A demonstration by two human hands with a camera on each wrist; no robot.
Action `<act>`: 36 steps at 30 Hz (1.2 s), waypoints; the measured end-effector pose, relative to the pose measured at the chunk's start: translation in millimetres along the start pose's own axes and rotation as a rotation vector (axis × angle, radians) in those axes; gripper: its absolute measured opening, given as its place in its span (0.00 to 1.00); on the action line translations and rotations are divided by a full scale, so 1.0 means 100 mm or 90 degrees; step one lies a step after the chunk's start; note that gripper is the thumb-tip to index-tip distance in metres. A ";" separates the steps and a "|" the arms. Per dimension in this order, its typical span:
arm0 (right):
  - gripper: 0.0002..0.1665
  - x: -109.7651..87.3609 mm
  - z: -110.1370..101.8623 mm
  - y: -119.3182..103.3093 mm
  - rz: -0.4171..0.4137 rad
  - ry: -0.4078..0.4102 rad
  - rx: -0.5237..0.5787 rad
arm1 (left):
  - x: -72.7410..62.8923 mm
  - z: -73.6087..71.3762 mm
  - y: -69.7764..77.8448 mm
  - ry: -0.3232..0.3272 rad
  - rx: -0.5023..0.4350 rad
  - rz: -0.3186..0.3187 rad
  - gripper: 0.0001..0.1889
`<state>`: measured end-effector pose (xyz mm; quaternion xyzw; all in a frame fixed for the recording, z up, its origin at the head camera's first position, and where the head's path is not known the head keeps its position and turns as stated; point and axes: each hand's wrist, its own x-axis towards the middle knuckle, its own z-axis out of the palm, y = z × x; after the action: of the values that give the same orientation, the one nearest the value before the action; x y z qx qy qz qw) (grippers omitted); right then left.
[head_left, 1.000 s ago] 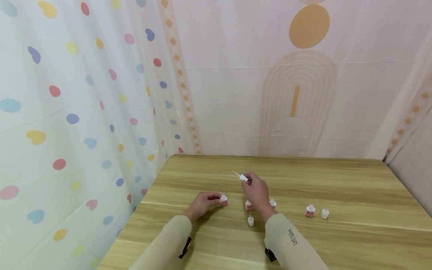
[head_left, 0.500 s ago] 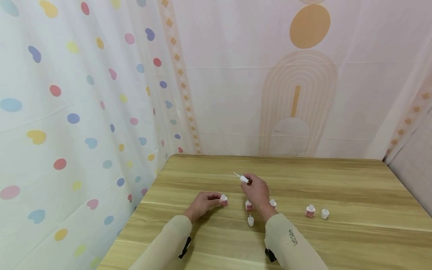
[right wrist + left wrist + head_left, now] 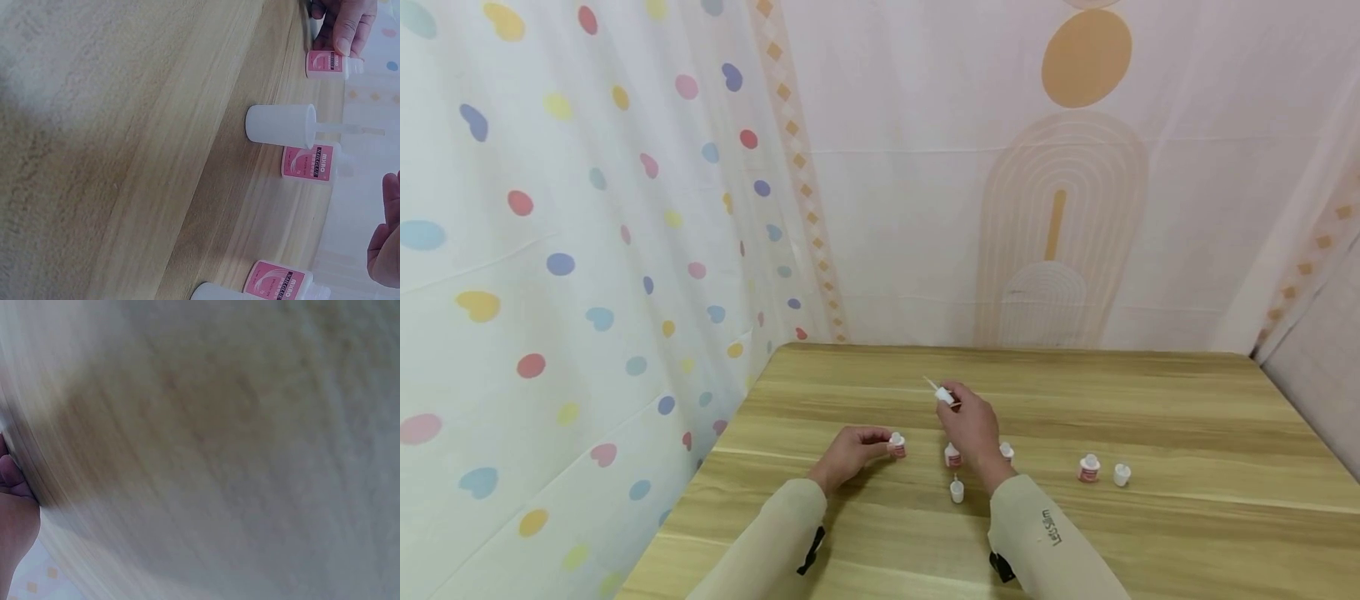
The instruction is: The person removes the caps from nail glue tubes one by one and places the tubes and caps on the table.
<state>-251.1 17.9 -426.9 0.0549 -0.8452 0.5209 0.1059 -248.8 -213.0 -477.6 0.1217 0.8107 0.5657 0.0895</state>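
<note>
My left hand (image 3: 850, 454) pinches a small nail glue bottle (image 3: 897, 446) with a pink label, uncapped and upright at the table. In the right wrist view the left thumb and fingers grip that bottle (image 3: 325, 64) near its shoulder. Held in my right hand (image 3: 972, 423) is a white brush cap (image 3: 943, 395), its thin brush pointing up and to the left. The right wrist view shows only part of the right hand (image 3: 389, 240), without the cap. Under the right wrist stand two more uncapped bottles, one (image 3: 952, 457) to its left and one (image 3: 1007, 452) partly hidden behind it.
Nearer me, a white brush cap (image 3: 957, 492) stands with its brush up. Further right on the wooden table (image 3: 1187, 417) are another open bottle (image 3: 1089, 469) and a white cap (image 3: 1122, 475). Patterned curtains (image 3: 910, 208) hang behind the table and along its left.
The brush cap in my right hand has turned slightly, its brush tip shifting a little up and right. The left hand and its bottle have stayed in place.
</note>
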 end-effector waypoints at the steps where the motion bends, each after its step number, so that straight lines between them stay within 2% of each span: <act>1: 0.20 0.00 0.00 0.00 -0.001 0.000 0.002 | 0.00 0.00 0.00 0.001 0.003 0.001 0.10; 5: 0.17 0.00 -0.01 -0.01 0.005 -0.001 0.007 | 0.01 0.00 0.00 0.001 0.007 0.003 0.09; 13: 0.22 -0.01 0.01 -0.01 0.003 -0.014 0.011 | 0.00 -0.01 0.01 0.000 -0.001 -0.005 0.10; 24: 0.18 -0.02 0.00 -0.01 -0.006 0.001 0.013 | 0.00 -0.01 0.01 0.003 0.008 -0.007 0.10; 31: 0.22 -0.02 0.00 -0.01 0.009 -0.004 0.033 | 0.01 -0.01 -0.03 0.007 0.012 -0.004 0.10; 36: 0.18 -0.02 0.01 -0.01 0.013 0.002 0.036 | 0.02 0.00 -0.04 0.010 0.015 -0.007 0.10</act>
<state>-248.5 16.6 -426.4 0.0483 -0.8305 0.5458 0.1002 -251.1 -214.1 -481.5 0.1137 0.8184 0.5568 0.0851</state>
